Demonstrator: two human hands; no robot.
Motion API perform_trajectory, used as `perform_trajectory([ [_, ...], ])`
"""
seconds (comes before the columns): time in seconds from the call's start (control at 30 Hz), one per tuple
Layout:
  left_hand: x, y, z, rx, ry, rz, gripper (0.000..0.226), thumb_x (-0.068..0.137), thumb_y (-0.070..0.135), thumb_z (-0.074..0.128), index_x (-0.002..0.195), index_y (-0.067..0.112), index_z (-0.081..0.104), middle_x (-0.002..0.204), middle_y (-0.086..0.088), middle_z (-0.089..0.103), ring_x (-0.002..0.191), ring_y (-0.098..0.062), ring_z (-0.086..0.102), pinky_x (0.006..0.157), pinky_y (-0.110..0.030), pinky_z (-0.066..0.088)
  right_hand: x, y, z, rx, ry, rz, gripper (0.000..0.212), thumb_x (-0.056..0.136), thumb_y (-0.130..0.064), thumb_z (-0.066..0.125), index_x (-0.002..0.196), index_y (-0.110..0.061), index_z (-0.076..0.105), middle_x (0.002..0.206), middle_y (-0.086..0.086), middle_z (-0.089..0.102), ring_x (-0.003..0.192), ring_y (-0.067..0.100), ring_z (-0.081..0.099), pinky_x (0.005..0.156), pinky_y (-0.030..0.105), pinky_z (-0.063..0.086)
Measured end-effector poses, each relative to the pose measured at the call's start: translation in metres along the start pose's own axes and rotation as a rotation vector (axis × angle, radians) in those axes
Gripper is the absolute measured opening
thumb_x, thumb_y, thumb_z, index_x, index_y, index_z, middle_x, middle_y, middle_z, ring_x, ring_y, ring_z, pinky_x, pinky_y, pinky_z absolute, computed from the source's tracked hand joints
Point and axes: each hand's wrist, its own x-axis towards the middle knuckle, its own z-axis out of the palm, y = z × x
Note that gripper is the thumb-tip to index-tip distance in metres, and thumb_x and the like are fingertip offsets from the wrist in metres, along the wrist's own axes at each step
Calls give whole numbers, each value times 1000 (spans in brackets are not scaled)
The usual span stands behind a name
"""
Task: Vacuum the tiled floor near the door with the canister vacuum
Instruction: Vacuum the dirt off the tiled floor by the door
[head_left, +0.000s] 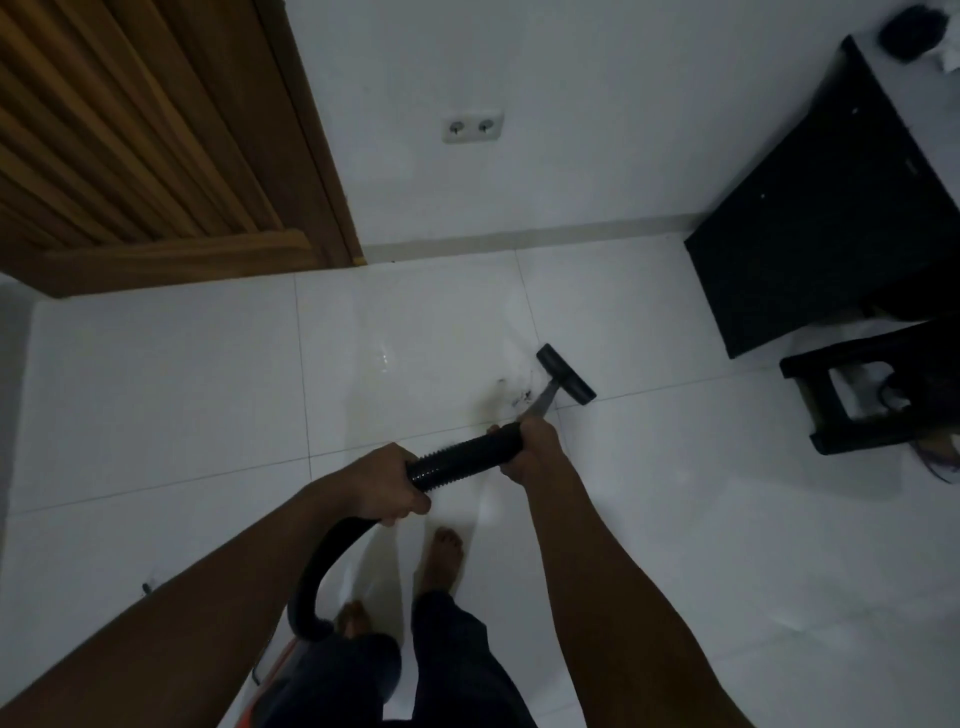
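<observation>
Both hands were closed round the black ribbed hose grip (462, 460). The left hand (387, 486) had its fingers wrapped round the nearer end, and the right hand (530, 449) clasped the far end, where the pale metal wand (543, 401) came out. From under the left hand the smooth hose (322, 566) looped down past the person's leg toward a sliver of orange (288, 649) low by the trousers; I could not tell what that was.

The wand slanted down to the black floor nozzle (566, 374), which sat on the white tiled floor (171, 384) just by a crossing of grout lines. A small scatter of dark debris (519, 397) lay on the tile just beside the wand, on the nozzle's near side. A bare foot (442, 558) stood behind the hands.

The slatted wooden door (130, 130) was off to the left, well apart from the nozzle, with a double wall socket (471, 126) on the white wall beside its frame. To the right stood a black cabinet (821, 234), and near it a low black stool (857, 405).
</observation>
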Motion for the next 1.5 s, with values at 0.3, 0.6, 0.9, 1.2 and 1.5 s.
perform_trajectory([
  [0.3,-17,-7,-1,32,-49,12,22,74,1,70,63,12,54,53,-1,56,45,-11,52,50,-24,46,-13,16,-14,9,-42,24,26,100,-10,46,125,-10,49,89,16,56,58,24,58,54,35,54],
  [0.6,-12,-6,11,-19,-81,11,25,73,0,69,60,15,54,54,-1,54,48,-13,51,51,-27,45,-13,10,-23,-15,16,-8,38,100,-11,48,137,-10,46,107,17,57,65,24,60,52,33,57],
  [0.9,4,3,25,-17,-35,-2,22,75,1,71,65,11,53,55,-3,54,43,-11,50,45,-24,43,-4,-6,-20,10,35,29,36,100,-20,52,134,-9,49,89,16,61,61,24,60,58,37,56],
  [1.2,8,6,17,45,-110,3,18,68,8,72,62,16,58,59,-3,57,53,-15,55,54,-27,47,0,-3,-34,29,42,62,35,100,-12,48,135,-8,46,92,18,58,64,25,59,67,39,57],
  [1.5,3,-5,-7,169,-171,-48,20,76,6,73,66,15,59,57,-1,58,45,-7,54,51,-22,47,-13,22,-24,90,9,77,22,104,-14,42,125,-8,45,83,16,50,61,27,51,59,39,51],
])
